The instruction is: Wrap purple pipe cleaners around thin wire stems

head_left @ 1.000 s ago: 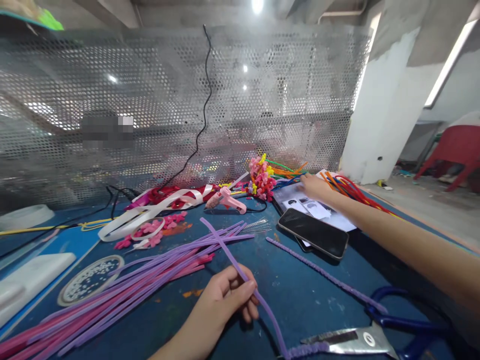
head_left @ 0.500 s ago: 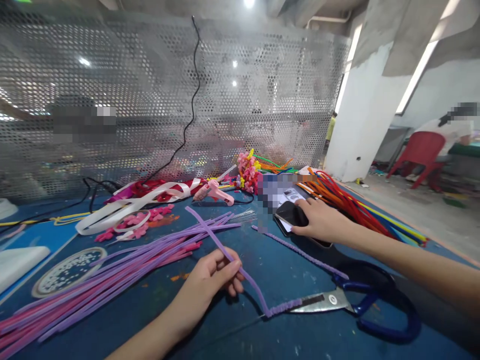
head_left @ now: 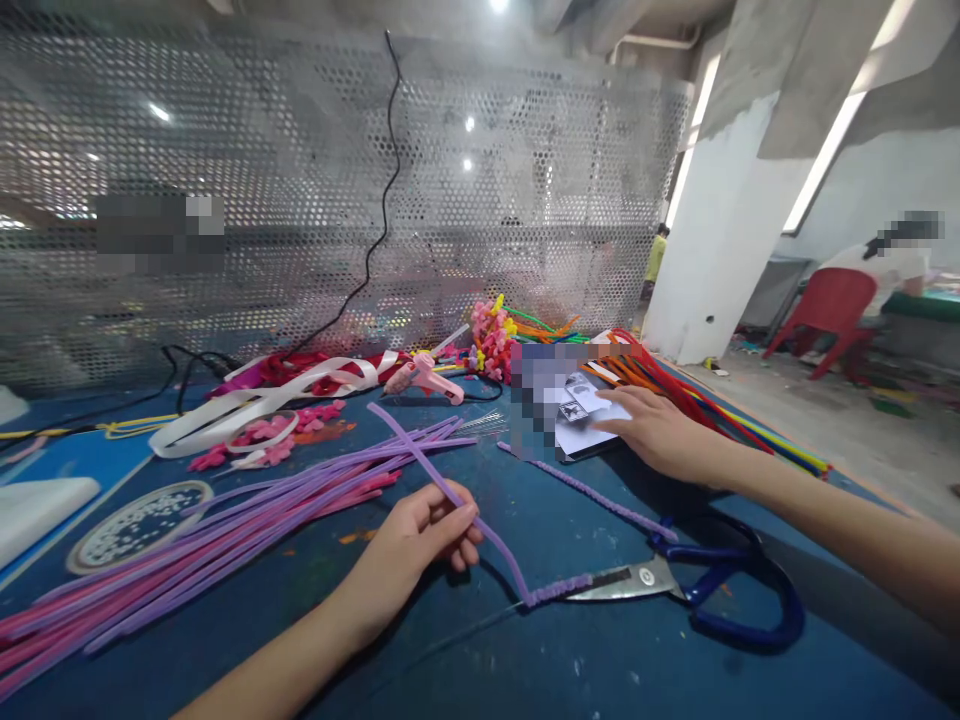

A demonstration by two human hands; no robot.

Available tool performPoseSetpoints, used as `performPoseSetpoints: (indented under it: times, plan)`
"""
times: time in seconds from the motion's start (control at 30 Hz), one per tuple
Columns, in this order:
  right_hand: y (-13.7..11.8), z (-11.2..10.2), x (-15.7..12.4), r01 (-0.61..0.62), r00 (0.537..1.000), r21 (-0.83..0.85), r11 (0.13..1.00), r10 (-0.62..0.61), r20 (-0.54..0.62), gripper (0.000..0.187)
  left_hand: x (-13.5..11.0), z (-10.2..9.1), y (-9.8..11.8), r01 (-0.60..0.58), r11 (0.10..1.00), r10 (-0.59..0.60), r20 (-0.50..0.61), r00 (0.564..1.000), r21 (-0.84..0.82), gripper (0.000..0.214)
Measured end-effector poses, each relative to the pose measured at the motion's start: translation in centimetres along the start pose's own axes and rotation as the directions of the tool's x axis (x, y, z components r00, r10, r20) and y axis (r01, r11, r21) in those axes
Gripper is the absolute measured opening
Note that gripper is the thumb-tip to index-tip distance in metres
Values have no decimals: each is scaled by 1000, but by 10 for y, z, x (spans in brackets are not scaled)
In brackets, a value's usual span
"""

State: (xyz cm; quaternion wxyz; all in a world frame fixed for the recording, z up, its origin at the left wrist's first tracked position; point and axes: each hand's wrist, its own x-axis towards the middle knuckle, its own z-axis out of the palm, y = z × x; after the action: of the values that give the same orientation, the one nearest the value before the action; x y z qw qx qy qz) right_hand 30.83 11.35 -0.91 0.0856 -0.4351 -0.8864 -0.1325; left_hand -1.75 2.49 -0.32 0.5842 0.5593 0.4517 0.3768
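My left hand is closed, pinching a purple pipe cleaner between thumb and fingers. The pipe cleaner bends sharply at its lower end, where a tightly coiled part meets a blade of the scissors; whether it wraps around the blade I cannot tell. Blue handles point right. My right hand reaches over the edge of a white, picture-bearing surface, fingers stretched out and slightly apart. A second, crimped purple pipe cleaner lies between the hands and the scissors.
Purple and pink pipe cleaners lie left, beside a dish of small white pieces. Behind are a pink glue gun, white ribbon and pink flowers. Orange and red pipe cleaners lie right. A perforated metal screen stands behind.
A black phone-like object under my right hand is no longer visible, and more of the white surface shows. The right hand has shifted slightly right with fingers straighter. My left hand keeps its pinch.
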Motion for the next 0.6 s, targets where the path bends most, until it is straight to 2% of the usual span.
performPoseSetpoints:
  times: [0.1,0.17,0.27,0.37,0.6]
  plan:
    - [11,18,29,-140,989,56,989,143,-47,49,0,0,0,1,1000,-1,3,1000,-9,20]
    - [23,26,52,-169,981,82,982,176,-86,49,0,0,1,5,1000,-5,7,1000,-13,19]
    - [41,28,81,-115,985,144,983,132,-114,47,1,-1,0,9,1000,-9,13,1000,-20,19]
    - [49,26,97,-44,988,224,974,75,-134,45,3,-3,-1,13,1000,-12,19,1000,-20,19]
    - [38,27,98,77,990,364,928,-27,-141,45,5,-5,-2,35,999,-34,34,999,-27,19]
